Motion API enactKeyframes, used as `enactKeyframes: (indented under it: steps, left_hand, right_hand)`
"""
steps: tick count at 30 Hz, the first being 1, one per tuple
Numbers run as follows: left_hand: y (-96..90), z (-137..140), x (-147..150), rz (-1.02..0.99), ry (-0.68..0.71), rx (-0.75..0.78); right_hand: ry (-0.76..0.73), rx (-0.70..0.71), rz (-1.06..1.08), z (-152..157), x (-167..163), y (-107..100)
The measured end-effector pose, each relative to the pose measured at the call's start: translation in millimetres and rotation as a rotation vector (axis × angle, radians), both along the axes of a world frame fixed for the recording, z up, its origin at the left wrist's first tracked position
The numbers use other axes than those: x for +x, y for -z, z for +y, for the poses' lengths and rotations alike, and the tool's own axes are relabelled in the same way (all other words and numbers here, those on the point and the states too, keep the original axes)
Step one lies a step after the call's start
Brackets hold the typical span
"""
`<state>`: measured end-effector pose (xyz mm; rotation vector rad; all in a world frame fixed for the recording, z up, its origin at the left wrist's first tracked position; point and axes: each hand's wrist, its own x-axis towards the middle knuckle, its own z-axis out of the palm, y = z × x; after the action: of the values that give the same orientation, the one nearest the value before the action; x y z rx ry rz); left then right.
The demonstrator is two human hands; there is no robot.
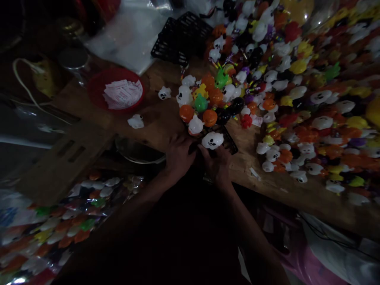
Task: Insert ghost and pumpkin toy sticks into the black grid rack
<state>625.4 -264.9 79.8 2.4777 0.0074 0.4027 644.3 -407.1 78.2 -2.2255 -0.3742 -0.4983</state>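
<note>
A small black slotted tray (230, 141) lies at the table's near edge, with several small toys at its far side. My left hand (180, 154) is at the tray's left end, fingers curled against it; the dark hides the fingertips. My right hand (219, 163) is closed around the lower side of a white toy with a dark printed face (212, 140), its thumb at the left. Just beyond my hands are a white toy (196, 125), an orange pumpkin toy (210, 118) and another orange toy (186, 113).
A red bowl (92, 103) holds printed paper slips (124, 94). Two loose white toys (135, 121) lie near it. Black slotted trays (181, 37) are stacked at the back. A large heap of colourful toys (323, 130) covers the right side. Bagged toys (68, 221) are at lower left.
</note>
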Motion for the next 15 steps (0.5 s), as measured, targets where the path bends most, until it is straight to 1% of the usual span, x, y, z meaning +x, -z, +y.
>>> enactKeyframes:
  steps: [4,6,10,12,15]
  left_hand:
    - [1.6,1,2,0.014,0.018,0.012]
    - [3.0,1,2,0.022,0.023,0.02]
    - [4.5,3,2,0.013,0.039,0.011]
    - [3.9,4,3,0.013,0.048,-0.001]
    - [3.2,4,2,0.007,0.057,-0.012]
  right_hand:
    - [-0.113,-0.013,0.03,-4,2,-1]
    - [-0.143,-0.029,0.044,-6,3,-1]
    - [-0.178,-0.015,-0.029,-9,2,3]
    - [-0.18,-0.009,-0.019,-10,1,3]
    - [-0.189,0.003,0.027,-12,-2,-3]
